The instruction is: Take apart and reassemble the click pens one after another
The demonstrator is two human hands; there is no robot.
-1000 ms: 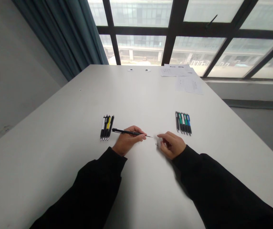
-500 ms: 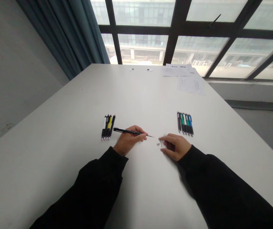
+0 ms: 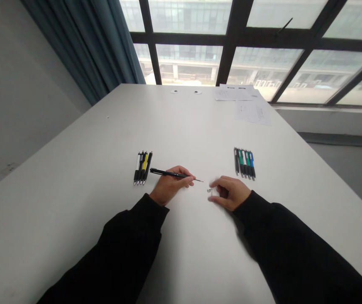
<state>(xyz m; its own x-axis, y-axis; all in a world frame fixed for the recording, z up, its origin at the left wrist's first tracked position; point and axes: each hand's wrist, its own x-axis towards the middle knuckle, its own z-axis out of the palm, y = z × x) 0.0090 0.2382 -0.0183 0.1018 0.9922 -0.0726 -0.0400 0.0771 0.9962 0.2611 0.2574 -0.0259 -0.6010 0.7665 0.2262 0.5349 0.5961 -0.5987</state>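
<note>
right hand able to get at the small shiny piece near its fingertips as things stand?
Likely yes: the right hand is open right beside the small shiny piece, nothing seems to block it, and the black pen in the left hand stops short.

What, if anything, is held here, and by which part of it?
The left grip holds the black pen near its front end, its thin tip sticking out beyond. The right grip is open beside a small part, with no hold visible.

Black pen — white tabletop, black sleeves, slate-blue curtain — and dark window frame
</note>
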